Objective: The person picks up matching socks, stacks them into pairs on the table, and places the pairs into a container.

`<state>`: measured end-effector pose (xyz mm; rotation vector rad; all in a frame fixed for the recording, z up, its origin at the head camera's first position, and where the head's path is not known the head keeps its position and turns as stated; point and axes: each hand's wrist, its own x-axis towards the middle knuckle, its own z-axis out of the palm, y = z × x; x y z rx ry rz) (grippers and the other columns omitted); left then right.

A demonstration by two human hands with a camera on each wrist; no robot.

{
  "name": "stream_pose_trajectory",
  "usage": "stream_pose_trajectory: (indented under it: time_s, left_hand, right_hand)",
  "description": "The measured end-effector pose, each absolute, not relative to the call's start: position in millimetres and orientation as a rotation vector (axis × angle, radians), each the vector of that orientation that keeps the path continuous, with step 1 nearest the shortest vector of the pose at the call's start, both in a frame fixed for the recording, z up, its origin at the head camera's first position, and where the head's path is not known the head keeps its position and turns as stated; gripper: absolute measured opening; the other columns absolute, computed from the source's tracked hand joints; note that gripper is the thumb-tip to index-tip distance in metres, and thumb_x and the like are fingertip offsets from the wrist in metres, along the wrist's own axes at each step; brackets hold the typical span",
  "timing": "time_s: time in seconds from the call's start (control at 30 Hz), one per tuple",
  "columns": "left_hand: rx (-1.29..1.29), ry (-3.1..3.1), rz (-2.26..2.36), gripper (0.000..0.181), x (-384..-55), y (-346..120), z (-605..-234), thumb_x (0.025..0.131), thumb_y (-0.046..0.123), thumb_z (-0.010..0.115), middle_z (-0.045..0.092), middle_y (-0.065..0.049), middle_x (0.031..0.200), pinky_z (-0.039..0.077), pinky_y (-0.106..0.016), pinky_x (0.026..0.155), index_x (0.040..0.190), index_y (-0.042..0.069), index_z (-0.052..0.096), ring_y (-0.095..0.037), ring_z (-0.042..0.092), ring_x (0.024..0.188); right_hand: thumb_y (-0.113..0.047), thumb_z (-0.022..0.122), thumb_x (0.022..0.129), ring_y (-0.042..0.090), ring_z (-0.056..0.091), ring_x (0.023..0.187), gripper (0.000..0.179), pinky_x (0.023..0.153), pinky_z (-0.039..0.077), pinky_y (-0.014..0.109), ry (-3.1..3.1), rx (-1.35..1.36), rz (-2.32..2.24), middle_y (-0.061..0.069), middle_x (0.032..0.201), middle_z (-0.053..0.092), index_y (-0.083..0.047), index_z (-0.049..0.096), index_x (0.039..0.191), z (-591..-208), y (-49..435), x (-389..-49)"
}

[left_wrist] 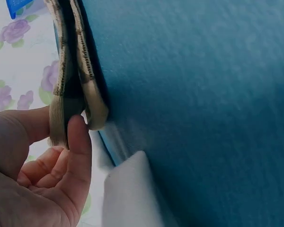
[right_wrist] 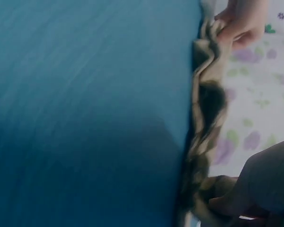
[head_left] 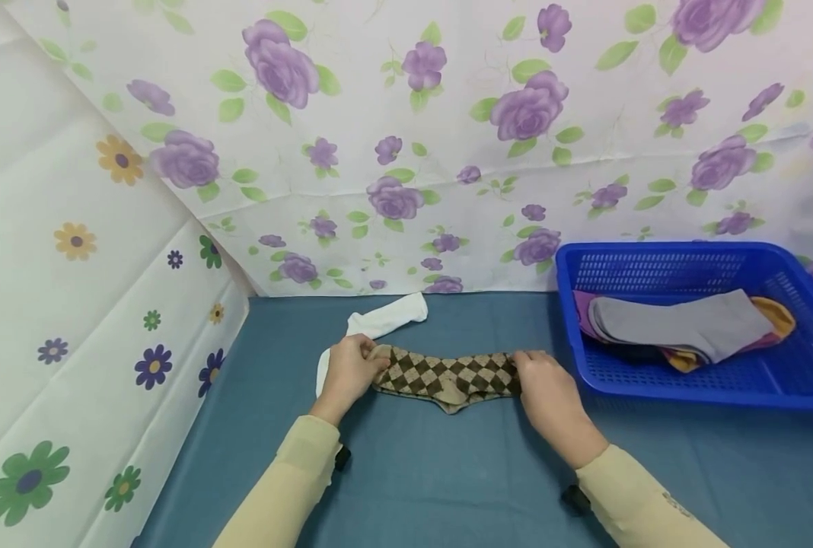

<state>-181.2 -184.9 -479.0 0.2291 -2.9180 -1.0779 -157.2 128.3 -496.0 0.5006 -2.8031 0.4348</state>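
Note:
Brown-and-tan argyle socks (head_left: pixel 447 377) lie stretched sideways in the middle of the head view, two layers together, a tan heel bulging toward me. My left hand (head_left: pixel 349 373) pinches their left end; in the left wrist view the thumb and fingers (left_wrist: pixel 79 142) take one tan layer, and the second hangs beside it. At the other end, my right hand (head_left: pixel 550 399) grips the socks, its fingertips partly hidden in the head view. Behind my left hand lies a white sock (head_left: pixel 396 315), partly covered by that hand.
To the right stands a blue plastic basket (head_left: pixel 708 399) holding a grey sock (head_left: pixel 680 327) over purple, mustard and dark ones. Blue-green cloth (head_left: pixel 447 487) covers the table. Flowered sheets (head_left: pixel 393 251) rise behind and along the left side.

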Motion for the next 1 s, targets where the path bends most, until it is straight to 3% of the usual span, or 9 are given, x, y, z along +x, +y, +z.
stream_pose_trajectory:
  time_s: [0.17, 0.37, 0.57, 0.8, 1.0]
  left_hand:
    - [0.228, -2.911, -1.067, 0.027, -180, -189, -482, 0.077, 0.026, 0.077, 0.064, -0.004, 0.077, 0.046, -0.029, 0.054, 0.095, 0.009, 0.065, -0.013, 0.057, 0.062]
    - [0.149, -2.827, -0.922, 0.032, -175, -184, -473, 0.082, 0.03, 0.071, 0.065, -0.01, 0.102, 0.05, -0.037, 0.067, 0.107, 0.01, 0.065, -0.019, 0.059, 0.074]
    - [-0.143, -2.763, -0.775, 0.026, -169, -159, -464, 0.083, 0.021, 0.071, 0.065, -0.008, 0.102, 0.051, -0.036, 0.074, 0.106, 0.011, 0.066, -0.02, 0.061, 0.087]
    - [-0.228, -2.919, -0.685, 0.037, -163, -144, -476, 0.083, 0.03, 0.071, 0.061, -0.008, 0.104, 0.05, -0.036, 0.077, 0.115, 0.011, 0.063, -0.022, 0.057, 0.096]
    - [-0.151, -3.072, -0.669, 0.058, -163, -141, -485, 0.084, 0.048, 0.065, 0.053, -0.013, 0.117, 0.046, -0.042, 0.086, 0.127, 0.01, 0.054, -0.029, 0.049, 0.109]
  right_hand:
    - [0.014, 0.065, 0.069, 0.037, 0.058, 0.095, 0.046, 0.081, 0.05, 0.047, -2.784, 0.444, 0.491, 0.021, 0.105, 0.063, 0.003, 0.057, 0.112, -502, 136, -162]
    - [-0.001, 0.06, 0.082, 0.037, 0.054, 0.113, 0.036, 0.089, 0.048, 0.049, -2.623, 0.519, 0.519, 0.021, 0.121, 0.059, 0.0, 0.059, 0.118, -496, 126, -157]
    - [-0.014, 0.064, 0.087, 0.034, 0.055, 0.115, 0.025, 0.093, 0.046, 0.05, -2.611, 0.585, 0.533, 0.018, 0.122, 0.06, -0.006, 0.066, 0.11, -494, 114, -155]
    - [-0.044, 0.052, 0.094, 0.04, 0.037, 0.133, 0.053, 0.104, 0.03, 0.061, -2.855, 0.484, 0.615, 0.019, 0.142, 0.043, -0.009, 0.05, 0.133, -500, 112, -155]
    - [-0.052, 0.044, 0.094, 0.044, 0.022, 0.139, 0.063, 0.109, 0.021, 0.06, -2.96, 0.385, 0.766, 0.021, 0.151, 0.027, -0.013, 0.038, 0.143, -511, 114, -160]
